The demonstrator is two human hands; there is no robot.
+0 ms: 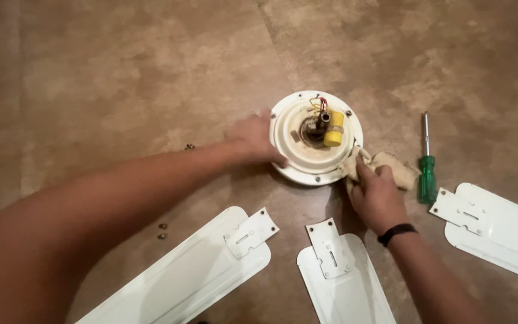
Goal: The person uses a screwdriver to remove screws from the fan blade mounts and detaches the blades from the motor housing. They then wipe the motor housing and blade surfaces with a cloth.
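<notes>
**A:** So, how's the wiping? Left hand (252, 139) flat against the round white fan motor housing (316, 138), mid-frame, right hand (376, 195) pinching a beige cloth (391, 168).

**B:** Probably brace firmer and wipe the rim slowly.

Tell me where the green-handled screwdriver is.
The green-handled screwdriver lies on the floor at the right of the head view, between the cloth under the right hand and the rightmost fan blade.

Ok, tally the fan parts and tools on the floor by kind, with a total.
Fan blades: 3
Motor housing: 1
Screwdriver: 1
Cloth, under the right hand: 1
Loose screws that can be made out: 3
Total: 9
</notes>
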